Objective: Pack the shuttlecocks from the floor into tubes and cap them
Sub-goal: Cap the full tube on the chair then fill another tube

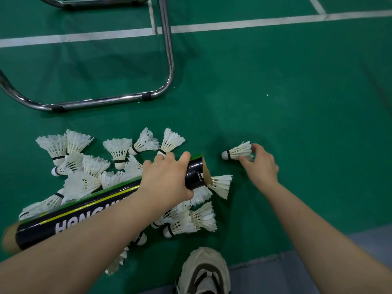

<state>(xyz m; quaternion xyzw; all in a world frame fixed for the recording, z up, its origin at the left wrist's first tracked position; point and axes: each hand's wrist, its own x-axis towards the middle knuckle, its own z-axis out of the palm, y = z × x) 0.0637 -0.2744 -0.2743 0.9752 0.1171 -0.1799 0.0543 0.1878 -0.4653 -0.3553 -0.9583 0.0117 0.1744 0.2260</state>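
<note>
Right fingers pinch shuttlecock; left fingers wrap tube.

glossy cardboard tube, feathered shuttlecocks, chromed metal frame

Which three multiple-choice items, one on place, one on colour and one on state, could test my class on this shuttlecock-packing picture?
1. The lone white feather shuttlecock pinched by the right hand is:
A) right of the long black cardboard tube's open end
B) inside that tube
C) under a chair

2. The court floor is:
A) red
B) yellow
C) green

3. The tube end gripped by the left hand is:
A) capped
B) open
C) crushed flat

Answers:
1 A: the shuttlecock sits apart, to the right of the tube mouth.
2 C: green shows all around the hands.
3 B: the brown inner wall shows and there is no cap on it.
</note>
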